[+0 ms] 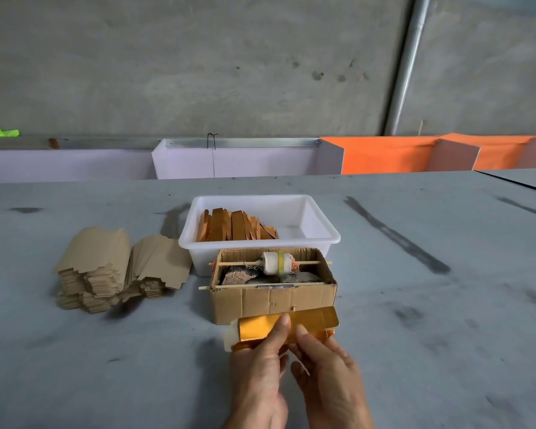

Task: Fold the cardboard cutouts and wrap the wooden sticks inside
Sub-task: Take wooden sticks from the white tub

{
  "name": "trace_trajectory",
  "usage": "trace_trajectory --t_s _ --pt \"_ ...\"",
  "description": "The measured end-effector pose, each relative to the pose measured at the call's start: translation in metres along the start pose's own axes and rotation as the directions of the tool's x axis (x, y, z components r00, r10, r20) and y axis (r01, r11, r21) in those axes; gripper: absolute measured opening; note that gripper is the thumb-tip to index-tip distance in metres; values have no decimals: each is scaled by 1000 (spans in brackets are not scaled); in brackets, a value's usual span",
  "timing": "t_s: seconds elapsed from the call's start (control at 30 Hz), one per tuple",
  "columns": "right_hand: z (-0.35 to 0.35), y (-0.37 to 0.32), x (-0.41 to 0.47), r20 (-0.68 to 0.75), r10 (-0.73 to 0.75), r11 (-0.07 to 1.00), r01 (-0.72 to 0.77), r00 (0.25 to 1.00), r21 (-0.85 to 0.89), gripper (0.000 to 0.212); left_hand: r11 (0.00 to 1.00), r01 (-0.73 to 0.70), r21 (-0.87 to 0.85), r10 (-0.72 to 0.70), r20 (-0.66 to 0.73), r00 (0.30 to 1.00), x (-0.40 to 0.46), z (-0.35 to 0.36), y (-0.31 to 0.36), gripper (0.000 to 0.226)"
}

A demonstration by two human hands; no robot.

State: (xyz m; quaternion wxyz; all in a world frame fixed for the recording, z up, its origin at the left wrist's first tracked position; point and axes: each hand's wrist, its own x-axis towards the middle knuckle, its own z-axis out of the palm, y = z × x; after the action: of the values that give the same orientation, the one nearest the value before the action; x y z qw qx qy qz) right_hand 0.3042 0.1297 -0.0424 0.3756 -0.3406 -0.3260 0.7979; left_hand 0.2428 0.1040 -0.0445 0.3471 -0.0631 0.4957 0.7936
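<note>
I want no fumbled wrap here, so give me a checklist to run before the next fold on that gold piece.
1. Both hands on the gold cutout: ok, left hand and right hand pinch it.
2. Wooden sticks inside the wrap: cannot tell, hidden by fingers.
3. Cutout partly folded: ok, one flap stands up.
4. White tray has room for finished wraps: ok, right half bare.
5. Flat cutout stack in supply: ok, left of the cardboard box.

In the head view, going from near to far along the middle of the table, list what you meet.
The two hands, left and right, holding the gold cutout → cardboard box with a spool → white tub of folded gold pieces → lilac divider.
</note>
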Motion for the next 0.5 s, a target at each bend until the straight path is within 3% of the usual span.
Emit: trace_trajectory --t_s 0.13,0.33,0.5 --pt "4 -1 3 -82 24 998 -20 996 59 10 999 -9 48 5 78 997 -4 -5 -1 13" --pt "1 -6 12 -134 -24 1000 25 991 3 14 996 -73 48 70 56 996 2 -15 6 17" --pt "3 -7 14 -159 44 997 -33 986 75 20 996 -48 79 43 72 996 6 -20 9 15"
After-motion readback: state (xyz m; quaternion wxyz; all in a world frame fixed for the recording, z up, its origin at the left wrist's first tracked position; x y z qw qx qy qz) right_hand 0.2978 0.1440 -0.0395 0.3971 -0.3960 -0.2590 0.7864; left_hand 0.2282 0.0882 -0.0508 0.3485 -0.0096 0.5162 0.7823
